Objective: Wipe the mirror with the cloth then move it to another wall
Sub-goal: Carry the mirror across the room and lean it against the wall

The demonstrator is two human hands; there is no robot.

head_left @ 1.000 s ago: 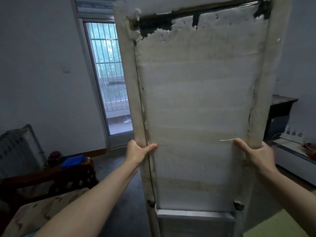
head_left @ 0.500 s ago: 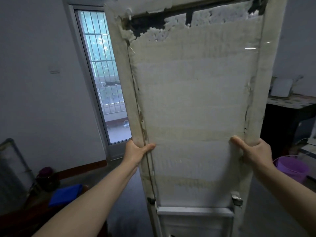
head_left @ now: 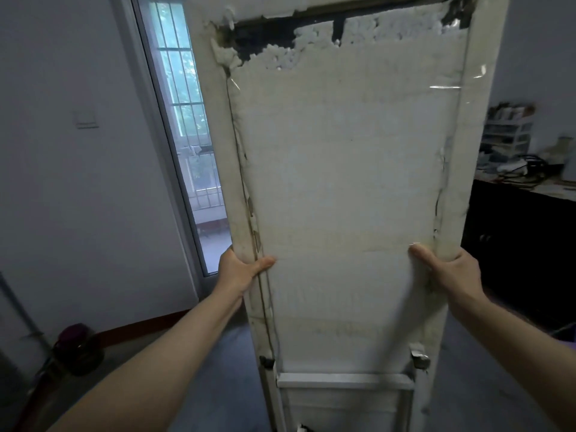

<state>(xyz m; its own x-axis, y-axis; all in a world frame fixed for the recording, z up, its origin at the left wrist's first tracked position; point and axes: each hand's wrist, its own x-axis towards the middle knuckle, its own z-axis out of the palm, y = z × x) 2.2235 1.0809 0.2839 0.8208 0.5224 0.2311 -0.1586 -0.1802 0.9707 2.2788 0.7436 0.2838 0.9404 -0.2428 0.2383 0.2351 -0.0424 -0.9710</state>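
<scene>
A tall mirror [head_left: 343, 188] fills the middle of the view with its back towards me: white foam backing, crumbled at the top, inside a pale frame. It is upright and leans slightly to the left. My left hand [head_left: 240, 271] grips its left frame edge, thumb on the backing. My right hand [head_left: 448, 269] grips the right frame edge at the same height. A folding metal stand [head_left: 343, 388] is fixed at the mirror's bottom. No cloth is in view.
A barred glass door [head_left: 187, 145] stands behind the mirror on the left. A dark jar [head_left: 78, 347] sits on the floor by the left wall. A dark cabinet [head_left: 523, 244] with cluttered drawers and cables on top stands at the right.
The view has swung to the right with the mirror carried along. The chair and blue cloth at the left have left the view, and the cluttered dark cabinet has come in at the right.
</scene>
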